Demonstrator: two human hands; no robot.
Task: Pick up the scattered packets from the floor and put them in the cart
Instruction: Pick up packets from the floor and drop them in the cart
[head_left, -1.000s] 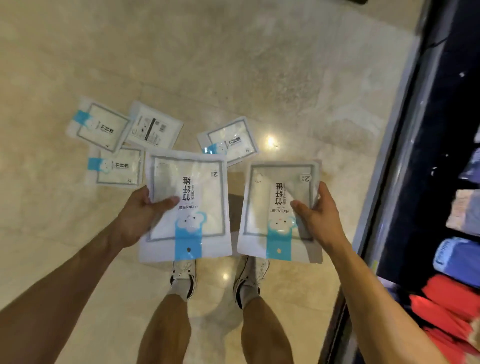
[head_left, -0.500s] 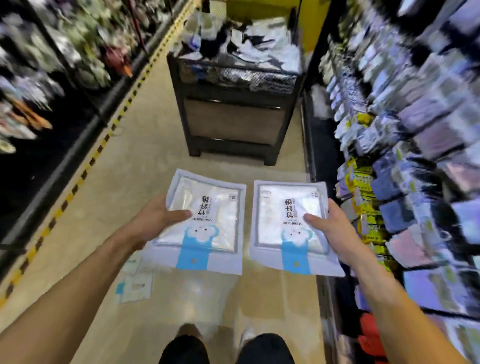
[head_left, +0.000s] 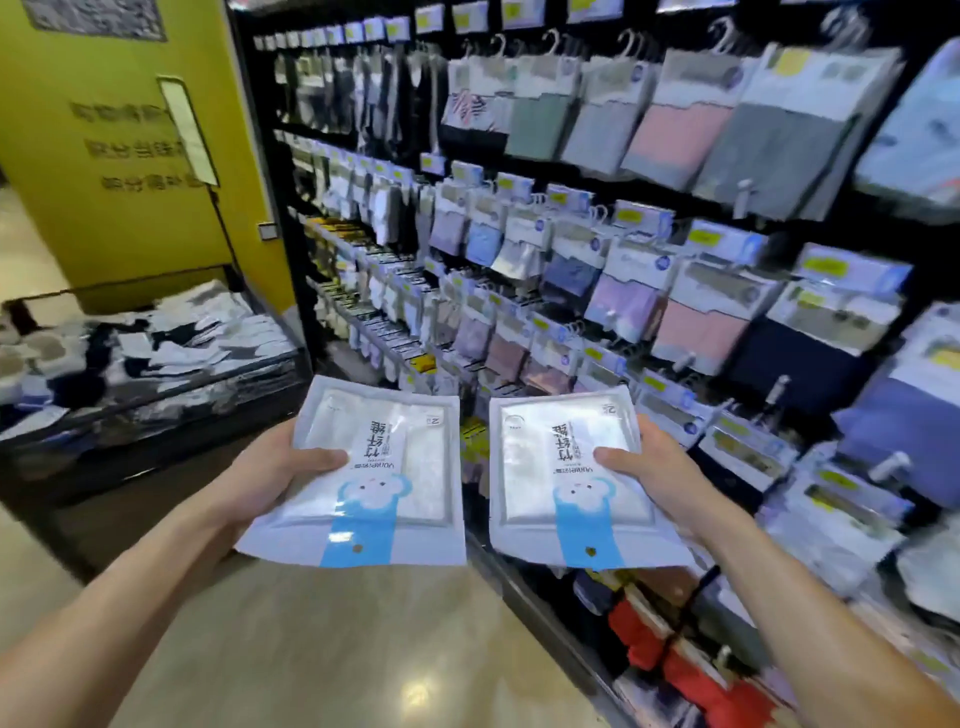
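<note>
Two flat packets are up off the floor, the left packet (head_left: 374, 467) and the right packet (head_left: 571, 467) side by side, with the cart (head_left: 156, 400) off to the left. They look light, floppy and slick, so an edge pinch suits. The left hand (head_left: 265, 473) and right hand (head_left: 660, 478) each pinch an outer edge, thumb on top, forearms reaching forward.

Aisle floor (head_left: 363, 654) lies open below.
Heaped cart (head_left: 130, 457) stands ahead left; a packed display rack (head_left: 649, 249) walls the right.
</note>
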